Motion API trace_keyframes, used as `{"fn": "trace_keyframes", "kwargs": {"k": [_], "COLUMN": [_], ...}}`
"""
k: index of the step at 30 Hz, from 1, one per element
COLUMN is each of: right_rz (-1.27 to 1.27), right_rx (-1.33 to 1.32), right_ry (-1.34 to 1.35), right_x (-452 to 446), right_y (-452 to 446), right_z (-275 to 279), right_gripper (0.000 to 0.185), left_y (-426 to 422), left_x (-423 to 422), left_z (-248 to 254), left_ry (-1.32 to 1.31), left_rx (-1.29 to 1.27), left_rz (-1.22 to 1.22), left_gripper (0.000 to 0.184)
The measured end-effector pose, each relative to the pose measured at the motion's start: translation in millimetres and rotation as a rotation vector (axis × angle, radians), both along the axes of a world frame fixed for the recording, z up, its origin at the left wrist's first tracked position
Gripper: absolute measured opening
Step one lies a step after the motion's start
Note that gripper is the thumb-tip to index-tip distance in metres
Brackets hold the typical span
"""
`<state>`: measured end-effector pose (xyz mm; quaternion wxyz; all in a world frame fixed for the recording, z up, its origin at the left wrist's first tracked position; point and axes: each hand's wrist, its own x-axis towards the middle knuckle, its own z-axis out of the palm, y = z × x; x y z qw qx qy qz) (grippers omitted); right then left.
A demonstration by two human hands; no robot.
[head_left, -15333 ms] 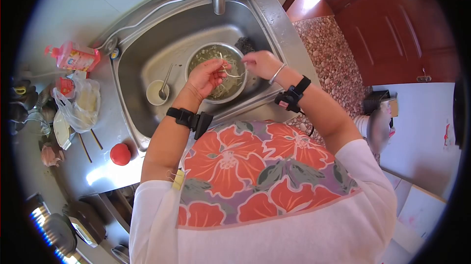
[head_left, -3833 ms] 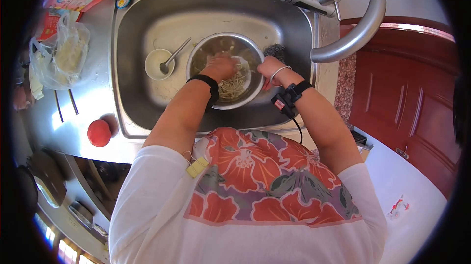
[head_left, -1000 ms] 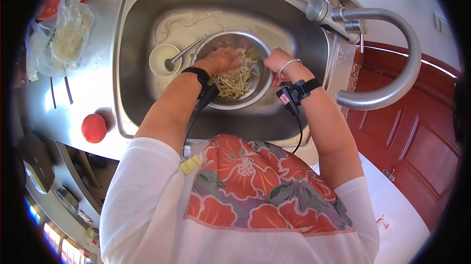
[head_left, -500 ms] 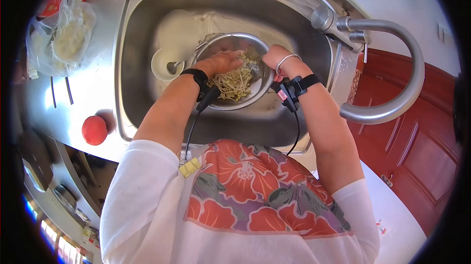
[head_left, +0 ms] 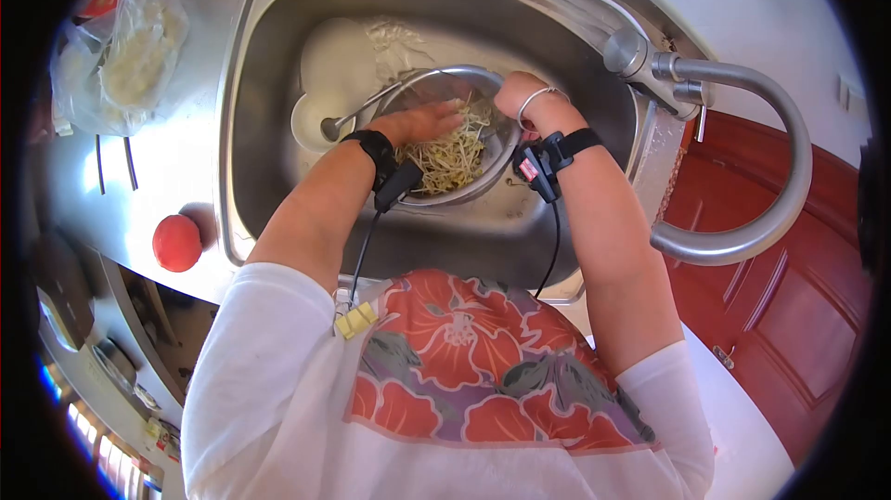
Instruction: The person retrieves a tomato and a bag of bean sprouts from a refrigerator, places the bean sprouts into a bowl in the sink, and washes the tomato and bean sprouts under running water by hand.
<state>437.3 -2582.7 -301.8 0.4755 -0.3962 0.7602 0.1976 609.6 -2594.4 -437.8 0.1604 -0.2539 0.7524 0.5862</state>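
In the sink, a round metal bowl (head_left: 509,155) holds a heap of pale bean sprouts (head_left: 452,162). My left hand (head_left: 427,121) lies flat over the sprouts inside the bowl, its fingers stretched out and holding nothing I can see. At the upper right of the bowl, my right hand (head_left: 520,95) is closed on the rim, with its fingertips partly hidden. The bowl looks slightly tilted. Just left of it, a metal ladle (head_left: 332,129) rests at a small white bowl (head_left: 306,119), its handle running up toward the metal bowl's rim.
A steel sink (head_left: 269,64) surrounds the bowl, with a white plate (head_left: 327,54) in it. The faucet (head_left: 742,245) curves out on the right. On the left counter lie plastic bags of food (head_left: 139,59) and a red round object (head_left: 176,243).
The metal bowl has tilted and shifted a little, with my right hand slightly higher on its rim. More of the ladle's handle shows. The whole view has shifted slightly.
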Motion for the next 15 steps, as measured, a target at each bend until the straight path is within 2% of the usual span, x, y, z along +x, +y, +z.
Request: {"fn": "trace_keyframes", "kwargs": {"k": [4, 8, 15], "right_rz": [-0.054, 0.030, 0.133], "right_rx": [0.014, 0.023, 0.023], "right_ry": [0.002, 0.006, 0.080], "right_x": [3, 3, 9], "right_y": [-3, -10, -22], "right_z": [6, 0, 3], "right_gripper": [0.026, 0.025, 0.024], "left_y": [0, -2, -5], "left_x": [2, 6, 10], "left_z": [-7, -13, 9], "left_ry": [-0.024, -0.020, -0.105], "left_rx": [0.014, 0.030, 0.074], "left_rz": [0.017, 0.015, 0.034], "left_gripper": [0.060, 0.063, 0.068]}}
